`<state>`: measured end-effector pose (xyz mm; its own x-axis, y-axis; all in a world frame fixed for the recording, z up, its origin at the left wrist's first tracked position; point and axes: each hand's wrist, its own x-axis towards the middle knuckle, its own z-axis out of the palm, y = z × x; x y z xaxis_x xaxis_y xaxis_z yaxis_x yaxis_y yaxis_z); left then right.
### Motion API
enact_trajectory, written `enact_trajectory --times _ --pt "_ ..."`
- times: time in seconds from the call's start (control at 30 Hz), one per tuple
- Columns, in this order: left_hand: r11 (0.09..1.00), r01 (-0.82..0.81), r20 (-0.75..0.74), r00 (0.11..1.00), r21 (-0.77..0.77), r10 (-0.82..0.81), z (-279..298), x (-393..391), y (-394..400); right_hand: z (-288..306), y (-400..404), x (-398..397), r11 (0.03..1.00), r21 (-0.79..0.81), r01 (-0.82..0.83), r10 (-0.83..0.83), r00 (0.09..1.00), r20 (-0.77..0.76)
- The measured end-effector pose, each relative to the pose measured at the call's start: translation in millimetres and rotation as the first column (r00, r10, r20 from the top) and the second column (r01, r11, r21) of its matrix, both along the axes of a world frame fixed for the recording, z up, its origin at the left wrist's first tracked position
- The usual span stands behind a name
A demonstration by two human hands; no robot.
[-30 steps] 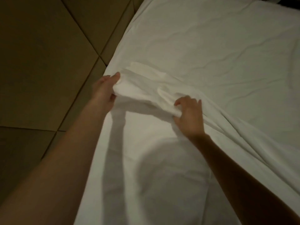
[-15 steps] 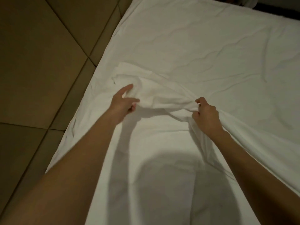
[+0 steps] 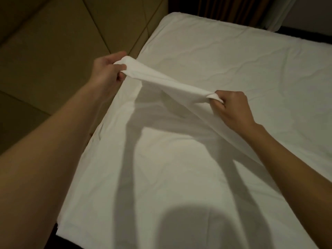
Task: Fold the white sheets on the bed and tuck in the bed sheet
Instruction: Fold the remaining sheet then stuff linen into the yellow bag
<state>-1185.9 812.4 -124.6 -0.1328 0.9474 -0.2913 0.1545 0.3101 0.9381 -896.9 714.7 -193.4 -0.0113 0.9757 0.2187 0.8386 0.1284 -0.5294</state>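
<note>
Overhead, left hand (image 3: 106, 69) and right hand (image 3: 231, 106) gripping white sheet (image 3: 167, 83), perhaps doubled, fingertips hidden.

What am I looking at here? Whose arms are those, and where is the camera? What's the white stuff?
There is no machine here, just a person. The camera sits on the person's head and looks down, so you see their two arms reaching out, as if they were yours. The left hand and the right hand each pinch one end of a white sheet and hold its edge stretched tight between them, lifted above the bed. The rest of the sheet hangs down onto the bed, which is covered in white cloth too. The dark shapes on the cloth are shadows of the arms and head. To the left is a tan tiled floor.
</note>
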Motion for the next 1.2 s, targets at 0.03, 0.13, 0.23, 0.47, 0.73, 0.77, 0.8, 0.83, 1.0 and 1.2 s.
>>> enact_trajectory --times 0.03,0.13,0.23,0.47,0.73,0.77,0.8,0.83,1.0,1.2 --pt "1.0 -0.008 -0.02 1.0 0.005 0.008 5 -11 -15 5 -11 -9 0.998 0.013 -0.058 0.058 0.998 0.007" --pt "0.999 -0.031 -0.105 0.994 0.019 0.033 17 -52 -65 13 -47 -44 0.972 0.033 -0.232 0.232 0.972 0.027" --pt "0.998 -0.06 -0.179 0.982 0.016 0.061 20 -95 -125 15 -90 -88 0.936 -0.012 -0.352 0.351 0.936 -0.013" --pt "0.982 -0.102 -0.377 0.925 -0.16 0.035 -22 -211 -255 -13 -190 -188 0.775 -0.091 -0.626 0.629 0.778 0.003" --pt "0.941 -0.091 -0.638 0.755 -0.326 -0.148 -117 -264 -347 -89 -289 -259 0.599 -0.376 -0.707 0.74 0.668 -0.077" --pt "0.94 -0.094 -0.669 0.726 -0.327 -0.161 -127 -263 -351 -98 -296 -264 0.591 -0.391 -0.706 0.74 0.667 -0.085" --pt "0.939 -0.097 -0.695 0.699 -0.329 -0.171 -136 -263 -357 -105 -302 -269 0.583 -0.409 -0.702 0.743 0.665 -0.082" --pt "0.94 -0.102 -0.717 0.675 -0.326 -0.175 -143 -264 -363 -112 -308 -274 0.575 -0.42 -0.702 0.748 0.659 -0.078" --pt "0.94 -0.124 -0.799 0.569 -0.318 -0.195 -167 -271 -385 -131 -325 -295 0.547 -0.49 -0.679 0.759 0.649 -0.053" --pt "0.858 -0.102 -0.743 0.559 -0.503 -0.369 -209 -253 -380 -169 -333 -296 0.506 -0.677 -0.534 0.769 0.635 0.073"
